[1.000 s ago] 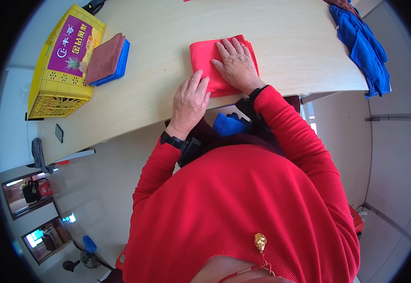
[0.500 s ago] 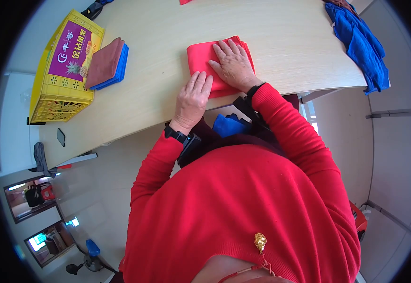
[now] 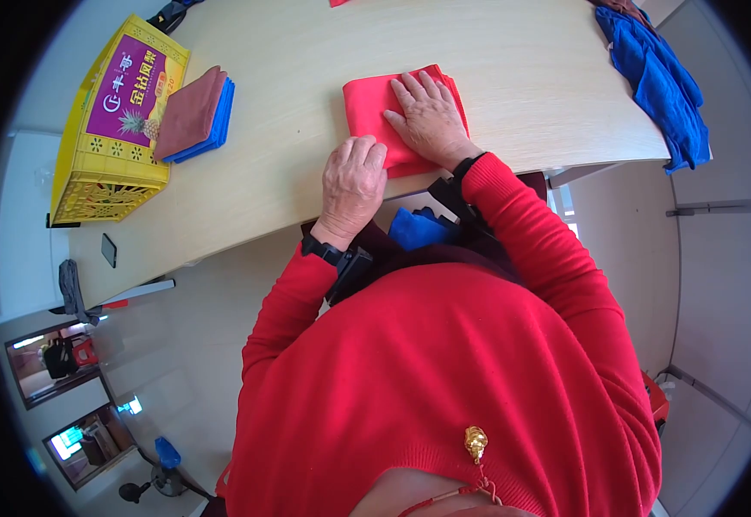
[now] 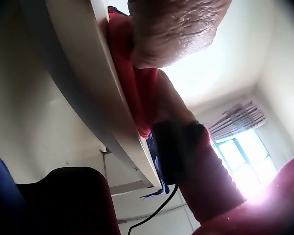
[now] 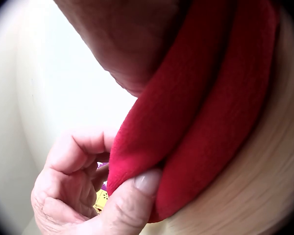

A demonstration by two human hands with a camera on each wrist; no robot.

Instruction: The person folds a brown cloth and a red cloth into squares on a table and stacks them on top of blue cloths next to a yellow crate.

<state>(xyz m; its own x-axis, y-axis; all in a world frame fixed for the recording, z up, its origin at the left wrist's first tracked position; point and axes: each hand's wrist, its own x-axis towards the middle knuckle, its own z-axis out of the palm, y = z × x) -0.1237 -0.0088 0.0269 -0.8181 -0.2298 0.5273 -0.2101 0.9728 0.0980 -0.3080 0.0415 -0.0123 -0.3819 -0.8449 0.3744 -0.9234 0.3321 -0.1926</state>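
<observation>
A folded red cloth (image 3: 367, 105) lies near the table's front edge. My right hand (image 3: 432, 126) rests flat on top of it with fingers spread. At the cloth's near left corner, my left hand (image 3: 354, 179) has its fingers bent. The right wrist view shows the left thumb (image 5: 142, 188) tucked between two thick folds, pinching the upper one against the curled fingers. In the left wrist view, the back of the left hand (image 4: 176, 34) covers part of the cloth.
To the left stands a yellow crate (image 3: 112, 185), with folded brown (image 3: 190, 112) and blue cloths (image 3: 212, 142) leaning against it. A phone (image 3: 109, 251) lies by the left edge. Crumpled blue fabric (image 3: 656, 82) hangs over the right edge. More blue cloth (image 3: 423, 228) is near my lap.
My left hand's fingers, laid straight on the cloth before, have bent and now pinch its near left corner. The right hand stays flat on the cloth.
</observation>
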